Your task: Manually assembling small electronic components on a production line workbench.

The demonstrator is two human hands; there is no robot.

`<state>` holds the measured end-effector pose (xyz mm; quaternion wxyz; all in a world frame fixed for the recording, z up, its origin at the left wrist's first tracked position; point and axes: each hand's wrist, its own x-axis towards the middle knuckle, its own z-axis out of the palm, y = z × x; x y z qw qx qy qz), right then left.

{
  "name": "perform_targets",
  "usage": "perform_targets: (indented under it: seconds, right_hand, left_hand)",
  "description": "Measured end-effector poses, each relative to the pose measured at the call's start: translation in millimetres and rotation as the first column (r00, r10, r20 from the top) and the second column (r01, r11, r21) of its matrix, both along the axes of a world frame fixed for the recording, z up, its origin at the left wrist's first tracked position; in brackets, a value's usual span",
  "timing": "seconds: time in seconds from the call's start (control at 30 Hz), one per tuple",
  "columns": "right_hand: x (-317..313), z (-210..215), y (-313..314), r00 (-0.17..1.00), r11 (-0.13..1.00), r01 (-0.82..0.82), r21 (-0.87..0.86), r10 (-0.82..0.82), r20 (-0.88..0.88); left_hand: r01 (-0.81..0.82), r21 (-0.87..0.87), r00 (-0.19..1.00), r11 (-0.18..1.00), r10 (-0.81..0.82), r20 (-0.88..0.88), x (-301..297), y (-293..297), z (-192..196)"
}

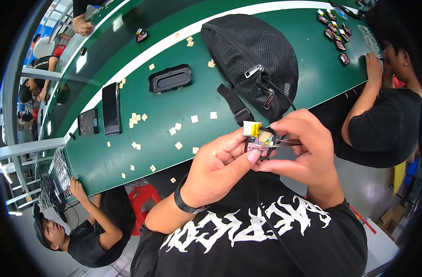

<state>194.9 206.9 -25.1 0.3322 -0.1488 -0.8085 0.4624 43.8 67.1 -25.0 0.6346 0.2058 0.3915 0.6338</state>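
My left hand [218, 168] grips a small black device housing [272, 134] in front of my chest, its thumb pressed near the lower edge. Inside the open housing a reddish circuit board [253, 147] and a pale square piece [265, 137] show. A white and yellow-taped battery [250, 129] sticks out at its upper left. Between the fingers of my right hand [312, 145] are metal tweezers [287, 143], their tips reaching into the housing; two of that hand's fingertips are close to its rim. What the tips touch is too small to tell.
A black mesh bag [262, 55] lies on the green table [165, 111] beyond my hands. Left of it are a black tray [170, 78], a phone [111, 108], a flat dark box [87, 122] and scattered pale squares [178, 145]. Similar devices [331, 32] lie far right. Co-workers sit on both sides.
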Motion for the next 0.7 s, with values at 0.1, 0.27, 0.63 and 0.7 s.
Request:
perform_targets:
  seconds: [0.1,0.27,0.63,0.7]
  right_hand:
    - [7,10,1,0.996,0.995,-0.066,0.076,0.062,0.058]
    - [8,19,-7,0.987,0.986,-0.134,0.094,0.125,0.1]
    - [12,26,-39,0.928,0.913,0.043,-0.406,0.114,0.355]
    - [6,28,-42,0.913,0.884,0.047,-0.464,0.151,0.379]
  left_hand:
    - [-0.033,-0.004,0.999,0.999,0.033,-0.041,1,-9,1]
    - [-0.027,0.013,0.991,1.0,0.029,-0.127,2,-18,-1]
    - [-0.154,-0.05,0.943,0.987,0.132,-0.305,-7,-33,-5]
    - [-0.194,0.01,0.896,0.981,0.181,-0.405,-8,-37,-8]
